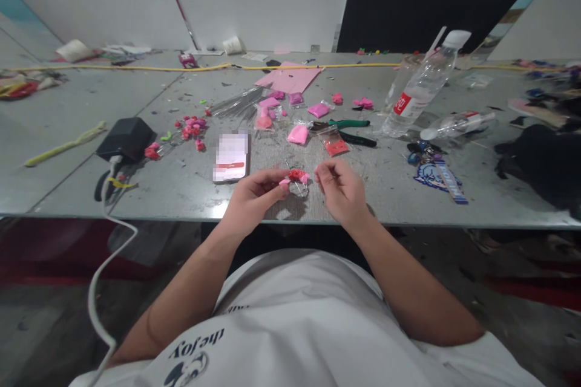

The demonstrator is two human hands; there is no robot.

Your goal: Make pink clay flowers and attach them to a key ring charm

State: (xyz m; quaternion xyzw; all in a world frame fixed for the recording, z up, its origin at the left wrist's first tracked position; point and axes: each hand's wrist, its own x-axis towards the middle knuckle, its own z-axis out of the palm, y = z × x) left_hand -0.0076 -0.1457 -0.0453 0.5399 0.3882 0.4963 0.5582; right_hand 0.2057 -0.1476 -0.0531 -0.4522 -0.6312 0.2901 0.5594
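Observation:
Near the table's front edge, my left hand [254, 196] pinches a small red and pink clay-like piece with thin clear or wire loops [298, 176] between thumb and fingers. Just to its right, my right hand [342, 192] has thumb and forefinger pressed together; what sits between them is too small to make out. A small gap separates the right fingertips from the piece. Beyond the hands lie a bright pink packet [298, 134], a bag of red material [336, 144] and green-and-black-handled pliers [349, 132]. A phone [231, 157] lies left of them.
A black adapter [125, 138] with a white cable [95, 290] stands left, near a cluster of pink-red pieces [193, 127]. At right are an upright plastic bottle [420, 94], a lying bottle [463, 125] and a keychain [438, 178]. A yellow cord [354, 65] crosses the back.

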